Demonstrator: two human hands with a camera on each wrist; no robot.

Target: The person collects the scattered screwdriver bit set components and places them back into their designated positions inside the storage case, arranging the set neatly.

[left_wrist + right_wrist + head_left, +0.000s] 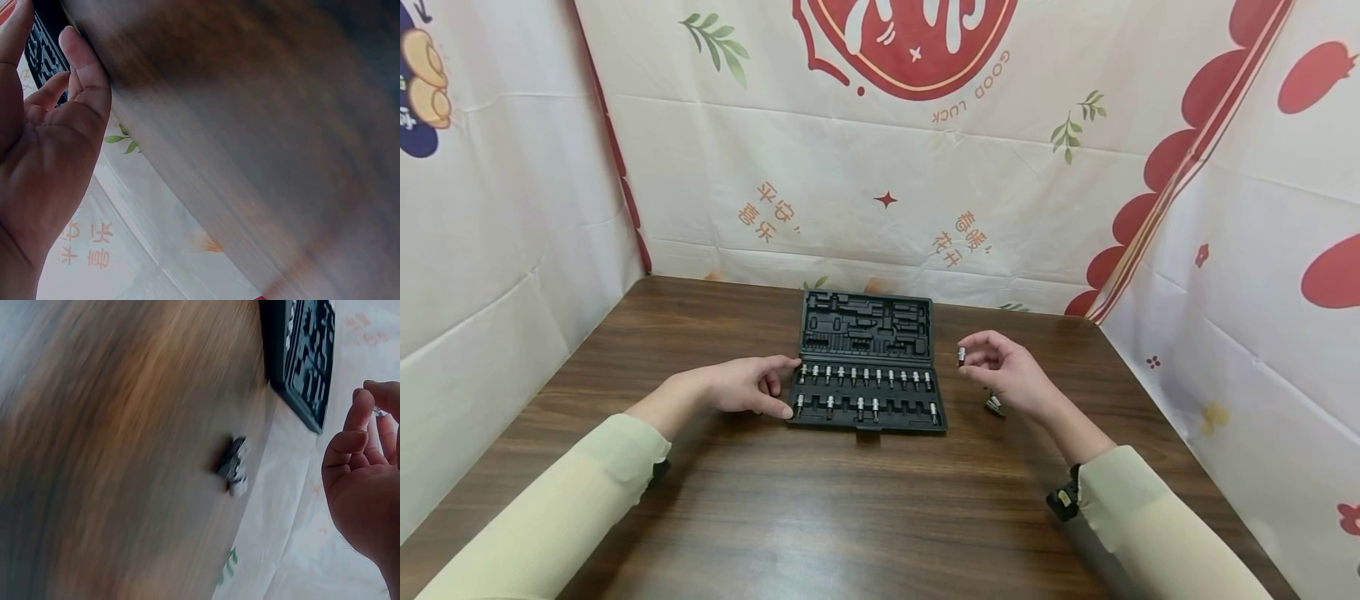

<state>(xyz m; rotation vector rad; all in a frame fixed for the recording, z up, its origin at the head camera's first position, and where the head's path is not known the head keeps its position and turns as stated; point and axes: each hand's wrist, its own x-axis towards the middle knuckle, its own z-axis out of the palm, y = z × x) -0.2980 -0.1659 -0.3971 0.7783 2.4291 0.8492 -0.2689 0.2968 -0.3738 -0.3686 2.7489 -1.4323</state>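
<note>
While the right hand (1011,379) pinches a small bit (961,357) between thumb and fingertips, just right of the case (867,367), the left hand (741,385) rests with easy fingers against the case's left edge, holding nothing. The bit looks like shiny metal, hard, smooth and light, so it may slip; a pinch round its thick end seems best. The case is black plastic, stiff and bumpy, lying open on the brown wood table (850,517). Two rows of more bits (865,377) stand in its near half. A few loose bits (994,405) lie on the table right of the case.
</note>
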